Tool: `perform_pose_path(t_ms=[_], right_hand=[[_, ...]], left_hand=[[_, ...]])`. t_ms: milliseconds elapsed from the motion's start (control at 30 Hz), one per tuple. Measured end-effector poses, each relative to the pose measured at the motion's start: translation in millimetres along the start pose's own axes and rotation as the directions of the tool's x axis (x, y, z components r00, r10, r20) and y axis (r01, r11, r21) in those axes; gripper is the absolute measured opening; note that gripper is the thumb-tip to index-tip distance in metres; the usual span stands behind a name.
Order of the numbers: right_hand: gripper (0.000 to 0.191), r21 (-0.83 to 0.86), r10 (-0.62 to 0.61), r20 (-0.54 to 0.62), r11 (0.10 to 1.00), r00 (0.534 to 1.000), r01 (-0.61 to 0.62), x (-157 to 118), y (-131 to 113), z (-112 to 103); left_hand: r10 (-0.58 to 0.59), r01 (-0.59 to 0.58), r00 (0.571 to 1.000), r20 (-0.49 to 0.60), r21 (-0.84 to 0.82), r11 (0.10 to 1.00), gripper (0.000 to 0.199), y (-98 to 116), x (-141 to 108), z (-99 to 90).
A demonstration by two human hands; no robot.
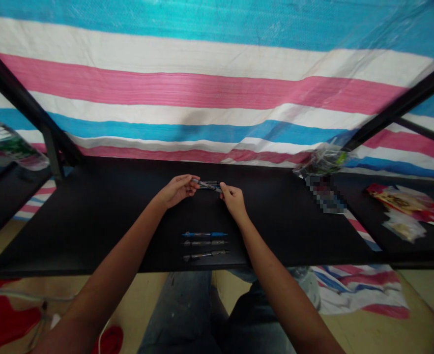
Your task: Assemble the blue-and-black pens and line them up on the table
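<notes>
Near the middle of the black table (102,216), my left hand (179,191) pinches one end of a slim pen (205,185). My right hand (233,196) has its fingers closed at the pen's other end. At least one more dark pen (213,182) shows just behind it, partly hidden between the hands. Closer to the front edge, a blue pen (204,234) lies sideways, with a dark pen (205,243) below it and another dark pen (206,255), slightly tilted, nearest the edge.
A striped sheet (202,88) hangs behind the table between black frame bars. Clear plastic packaging (323,160) sits at the back right corner, beside a pixelated item (326,194). Farther right is a red packet (408,201). A plastic bottle (14,145) is at the far left.
</notes>
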State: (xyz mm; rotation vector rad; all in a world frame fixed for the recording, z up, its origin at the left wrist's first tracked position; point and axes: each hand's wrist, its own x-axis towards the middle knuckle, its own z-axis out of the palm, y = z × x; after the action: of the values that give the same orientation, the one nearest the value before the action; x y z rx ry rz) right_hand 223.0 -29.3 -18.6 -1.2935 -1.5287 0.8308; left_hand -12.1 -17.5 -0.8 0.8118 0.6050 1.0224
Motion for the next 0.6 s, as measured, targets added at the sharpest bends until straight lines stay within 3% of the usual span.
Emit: perform_pose_path(t_ms=[333,467,600], right_hand=[[0.063,-0.004,-0.003,-0.003,1.0,1.0,0.003,0.0,4.6,-2.0],[0.063,0.005,0.007,0.017,1.0,1.0,-0.007,0.4,5.7,0.2],[0.062,0.011,0.012,0.004,1.0,1.0,-0.012,0.6,6.3,1.2]], left_hand=[[-0.016,0.011,0.995,0.097,0.046,0.999,0.031,-6.3,-5.3,5.0],[-0.012,0.011,0.998,0.065,0.01,1.0,0.036,-4.2,-4.2,6.4],[-0.008,0.004,0.999,0.05,0.078,0.997,0.036,2.2,-4.5,4.0]])
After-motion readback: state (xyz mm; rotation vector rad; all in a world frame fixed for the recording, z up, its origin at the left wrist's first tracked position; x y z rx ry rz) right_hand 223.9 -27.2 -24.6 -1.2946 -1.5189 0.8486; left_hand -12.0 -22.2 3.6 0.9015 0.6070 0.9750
